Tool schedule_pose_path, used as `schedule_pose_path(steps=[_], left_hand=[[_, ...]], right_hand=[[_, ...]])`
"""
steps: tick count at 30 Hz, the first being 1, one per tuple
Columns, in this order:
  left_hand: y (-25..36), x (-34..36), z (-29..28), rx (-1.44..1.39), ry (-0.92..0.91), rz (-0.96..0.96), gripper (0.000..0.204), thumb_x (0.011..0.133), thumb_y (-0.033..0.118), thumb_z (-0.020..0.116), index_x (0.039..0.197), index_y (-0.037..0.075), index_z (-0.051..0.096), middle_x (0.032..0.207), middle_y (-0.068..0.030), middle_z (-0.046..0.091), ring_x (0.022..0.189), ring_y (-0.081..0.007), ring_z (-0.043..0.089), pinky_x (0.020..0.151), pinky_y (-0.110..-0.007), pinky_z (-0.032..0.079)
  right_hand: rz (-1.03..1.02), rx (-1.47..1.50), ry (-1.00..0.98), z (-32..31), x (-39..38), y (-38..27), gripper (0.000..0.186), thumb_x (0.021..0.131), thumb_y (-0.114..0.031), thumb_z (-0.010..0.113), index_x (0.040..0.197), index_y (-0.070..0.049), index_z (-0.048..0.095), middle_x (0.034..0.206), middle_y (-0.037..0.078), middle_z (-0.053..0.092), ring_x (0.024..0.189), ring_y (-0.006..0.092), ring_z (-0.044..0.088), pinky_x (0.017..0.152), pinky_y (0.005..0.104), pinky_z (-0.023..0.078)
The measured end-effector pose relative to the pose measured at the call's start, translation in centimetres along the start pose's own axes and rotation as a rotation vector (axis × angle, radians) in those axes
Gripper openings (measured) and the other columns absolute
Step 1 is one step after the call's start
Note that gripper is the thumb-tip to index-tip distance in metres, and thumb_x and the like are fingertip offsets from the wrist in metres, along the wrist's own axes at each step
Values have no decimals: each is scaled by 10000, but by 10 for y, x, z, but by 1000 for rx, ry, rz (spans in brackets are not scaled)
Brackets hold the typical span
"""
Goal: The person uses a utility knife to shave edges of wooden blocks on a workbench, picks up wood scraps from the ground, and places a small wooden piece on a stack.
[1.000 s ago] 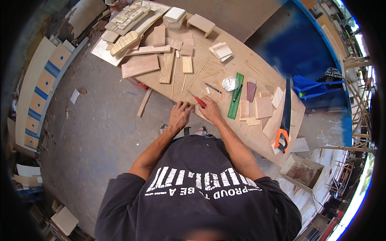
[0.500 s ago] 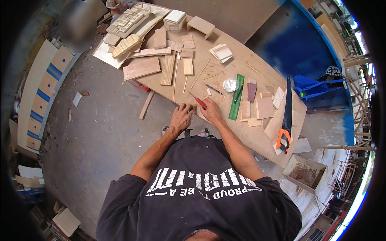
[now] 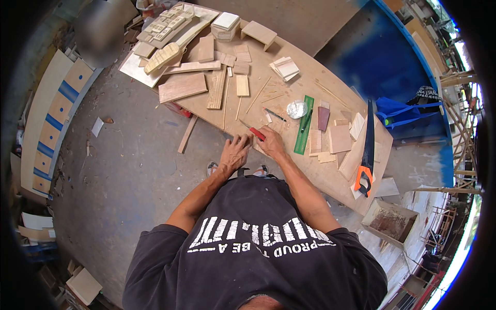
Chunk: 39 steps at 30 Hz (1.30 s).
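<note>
We are gripping the red-handled knife (image 3: 257,134) in the right hand (image 3: 272,144) over the desk (image 3: 315,72), blade pointing forward-left; the left hand (image 3: 235,152) is curling just beside, its grip indeterminable.

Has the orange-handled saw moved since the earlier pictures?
No. The saw has shifted in no direction: judged against the wooden table, it lies in the same place.
</note>
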<state>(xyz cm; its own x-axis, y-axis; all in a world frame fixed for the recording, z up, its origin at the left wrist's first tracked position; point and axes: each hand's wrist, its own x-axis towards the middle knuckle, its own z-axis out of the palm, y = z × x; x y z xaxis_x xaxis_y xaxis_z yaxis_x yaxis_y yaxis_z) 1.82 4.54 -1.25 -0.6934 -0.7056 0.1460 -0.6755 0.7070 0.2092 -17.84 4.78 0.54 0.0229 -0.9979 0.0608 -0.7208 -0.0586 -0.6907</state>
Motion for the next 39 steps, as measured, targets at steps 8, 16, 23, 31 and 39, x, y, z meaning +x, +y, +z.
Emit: schedule_pose_path(steps=[8, 16, 23, 31, 39], left_hand=[[-4, -3, 6, -38, 21, 7, 489, 986, 255, 501, 1437, 75, 446, 1233, -79, 495, 1085, -273, 502, 769, -420, 440], [-6, -1, 2, -92, 25, 21, 441, 980, 278, 531, 1354, 45, 540, 1251, -111, 520, 1074, -300, 505, 800, -433, 443], [-8, 1, 4, -64, 47, 57, 323, 915, 237, 578, 1192, 83, 638, 1186, -70, 521, 1072, -267, 507, 767, -393, 449], [-10, 0, -1, -123, 8, 83, 347, 956, 253, 568, 1214, 25, 613, 1226, -100, 523, 1051, -288, 508, 798, -415, 451], [-14, -2, 2, -130, -30, 84, 441, 939, 240, 588, 1306, -1, 543, 1298, -103, 502, 1102, -296, 509, 830, -414, 469]], right_hand=[[5, -21, -4, 0, 1, -2, 172, 806, -140, 688, 954, -52, 691, 920, 139, 650, 856, 377, 649, 733, 427, 517], [-1, -59, -1, 3, 3, 4, 138, 814, -150, 682, 913, -52, 675, 872, 134, 639, 820, 373, 646, 718, 434, 510], [28, -44, -77, -1, 4, 1, 198, 784, -82, 663, 976, -41, 640, 939, 147, 625, 902, 401, 628, 763, 470, 508], [-49, -55, -69, -5, 0, 0, 228, 809, -50, 654, 1035, -51, 627, 955, 151, 625, 897, 401, 637, 751, 465, 516], [-112, -131, -59, 0, -5, -2, 271, 804, -54, 676, 1073, -66, 651, 937, 126, 611, 857, 368, 643, 727, 440, 521]])
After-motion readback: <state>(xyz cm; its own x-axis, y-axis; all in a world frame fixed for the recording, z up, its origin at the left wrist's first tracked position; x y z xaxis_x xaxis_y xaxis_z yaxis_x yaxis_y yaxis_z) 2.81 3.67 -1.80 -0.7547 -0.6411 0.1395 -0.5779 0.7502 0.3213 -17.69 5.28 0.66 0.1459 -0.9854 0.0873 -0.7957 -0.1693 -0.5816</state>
